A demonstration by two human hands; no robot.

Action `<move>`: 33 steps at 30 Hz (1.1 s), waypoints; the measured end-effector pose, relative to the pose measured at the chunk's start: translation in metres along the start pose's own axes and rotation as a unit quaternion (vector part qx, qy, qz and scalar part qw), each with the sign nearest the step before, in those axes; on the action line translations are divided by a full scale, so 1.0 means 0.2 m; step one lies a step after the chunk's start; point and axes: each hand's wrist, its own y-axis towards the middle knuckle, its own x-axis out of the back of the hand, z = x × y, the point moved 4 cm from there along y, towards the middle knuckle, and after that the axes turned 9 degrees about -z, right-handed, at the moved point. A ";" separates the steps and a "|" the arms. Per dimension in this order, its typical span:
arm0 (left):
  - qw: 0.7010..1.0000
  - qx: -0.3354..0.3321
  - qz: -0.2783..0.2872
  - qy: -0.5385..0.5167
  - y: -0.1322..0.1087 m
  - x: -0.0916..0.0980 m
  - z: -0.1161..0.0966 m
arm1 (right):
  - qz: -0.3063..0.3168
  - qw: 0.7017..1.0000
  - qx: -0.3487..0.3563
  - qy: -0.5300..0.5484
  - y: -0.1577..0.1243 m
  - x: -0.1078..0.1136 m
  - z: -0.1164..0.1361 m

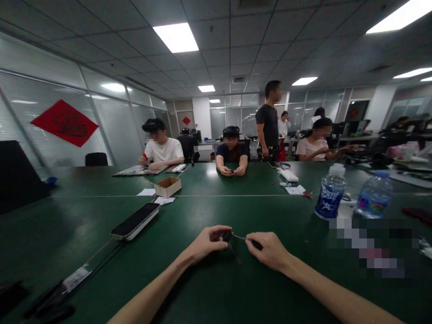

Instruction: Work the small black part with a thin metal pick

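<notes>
Above the green tabletop [216, 211], my left hand [206, 244] is closed in a pinch around a small dark object [227, 236], too dark and small to name. My right hand [270, 250] is closed on a thin tool with a metal shaft [239, 237], which looks like a screwdriver. Its shaft points left, and the tip meets or nearly meets the dark object; I cannot tell which. A dark handle lies partly hidden in my right fingers. Below the left fingertips is a faint blurred streak that I cannot make out.
A phone on a white box [135, 221] lies to the left, near an open cardboard box [168, 186]. Two bottles, one blue-labelled [330, 193] and one blue-capped [374, 195], stand at right. Across the table sit several people, including one facing me [231, 155].
</notes>
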 end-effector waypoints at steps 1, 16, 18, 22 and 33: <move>1.000 0.007 0.006 -0.001 0.01 0.01 0.01 | 0.001 1.000 0.002 -0.001 0.00 0.00 0.00; 0.988 0.083 0.111 -0.061 0.12 0.08 0.07 | 0.015 1.000 -0.006 0.007 0.03 -0.03 -0.04; 0.986 0.080 0.105 -0.103 0.12 0.04 0.07 | 0.008 1.000 -0.008 0.004 0.03 -0.03 -0.04; 0.979 0.059 0.070 -0.181 0.11 -0.02 0.07 | -0.008 1.000 -0.019 -0.018 0.02 -0.02 -0.04; 0.989 0.075 0.060 -0.117 0.07 0.00 0.09 | 0.039 0.994 0.000 -0.103 0.00 0.01 -0.03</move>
